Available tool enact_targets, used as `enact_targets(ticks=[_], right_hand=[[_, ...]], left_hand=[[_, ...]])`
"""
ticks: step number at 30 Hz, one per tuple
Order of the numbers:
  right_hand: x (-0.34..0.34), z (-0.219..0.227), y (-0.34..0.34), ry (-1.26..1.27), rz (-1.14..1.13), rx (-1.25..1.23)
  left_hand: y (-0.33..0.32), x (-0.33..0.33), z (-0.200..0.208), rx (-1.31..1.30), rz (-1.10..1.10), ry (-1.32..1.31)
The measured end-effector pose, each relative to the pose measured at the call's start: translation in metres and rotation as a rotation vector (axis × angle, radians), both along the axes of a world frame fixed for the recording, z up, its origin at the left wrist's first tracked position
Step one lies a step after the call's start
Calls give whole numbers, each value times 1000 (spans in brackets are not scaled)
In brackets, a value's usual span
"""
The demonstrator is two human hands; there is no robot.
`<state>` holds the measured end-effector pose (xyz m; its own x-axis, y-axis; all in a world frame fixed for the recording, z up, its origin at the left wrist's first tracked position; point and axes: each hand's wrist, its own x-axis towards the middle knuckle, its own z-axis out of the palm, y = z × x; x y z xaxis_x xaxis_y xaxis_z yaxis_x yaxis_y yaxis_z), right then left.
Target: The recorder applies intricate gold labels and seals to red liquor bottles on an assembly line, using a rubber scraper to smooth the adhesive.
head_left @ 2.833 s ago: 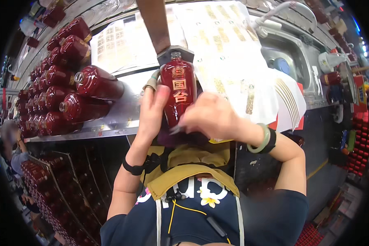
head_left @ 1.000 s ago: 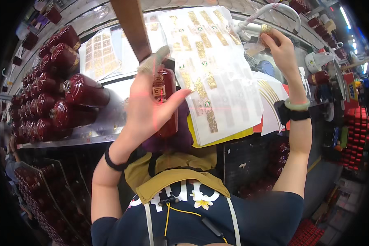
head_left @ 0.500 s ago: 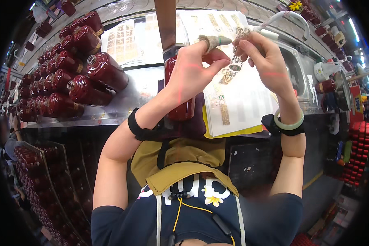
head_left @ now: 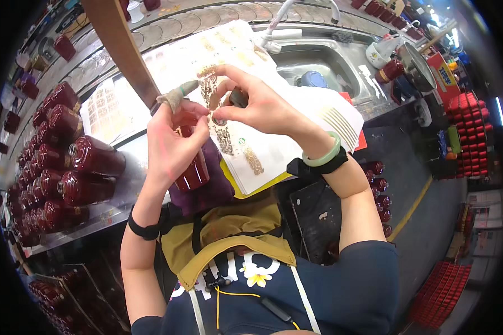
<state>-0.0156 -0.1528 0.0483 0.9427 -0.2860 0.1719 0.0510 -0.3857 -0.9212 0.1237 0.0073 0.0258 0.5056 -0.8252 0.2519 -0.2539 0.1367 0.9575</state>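
Observation:
A gold-patterned decal strip [head_left: 208,89] with a round dark emblem stands between my hands, over the paper sheets. My right hand [head_left: 265,106] pinches it, index finger near its top and thumb by the emblem. Something dark sits in the curl of those fingers; I cannot make out what. My left hand [head_left: 170,142] has its fingertips closed at the strip's left edge, and a cloth finger cover [head_left: 174,98] sits on one finger. Below the left hand a dark red glass jar [head_left: 194,174] lies on a purple cloth [head_left: 215,181], partly hidden by the hand.
White sheets [head_left: 258,180] with printed gold strips lie on a yellow folder. Several red jars [head_left: 95,156] stand or lie at the left. A wooden post [head_left: 117,47] rises behind the left hand. A metal sink [head_left: 330,61] holds a blue item; red jars also stand beneath the table.
The view has turned, so the table and sink sit further left in the picture. My left fingertips have come closer to my right thumb, beside the emblem. The right hand still pinches the decal strip.

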Motion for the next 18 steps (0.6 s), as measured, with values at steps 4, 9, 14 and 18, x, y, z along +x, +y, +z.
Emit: enact_targets(ticks=[4, 9, 14, 18], right_hand=[[-11, 13, 11, 22, -53, -100], [-16, 9, 14, -7, -50, -90], [-17, 7, 15, -21, -77, -110], [-17, 11, 12, 10, -79, -100]], left_hand=[[6, -1, -1, 47, -23, -101], [13, -2, -3, 42, -78, 57], [15, -1, -4, 57, -70, 189], [11, 2, -4, 58, -74, 188]])
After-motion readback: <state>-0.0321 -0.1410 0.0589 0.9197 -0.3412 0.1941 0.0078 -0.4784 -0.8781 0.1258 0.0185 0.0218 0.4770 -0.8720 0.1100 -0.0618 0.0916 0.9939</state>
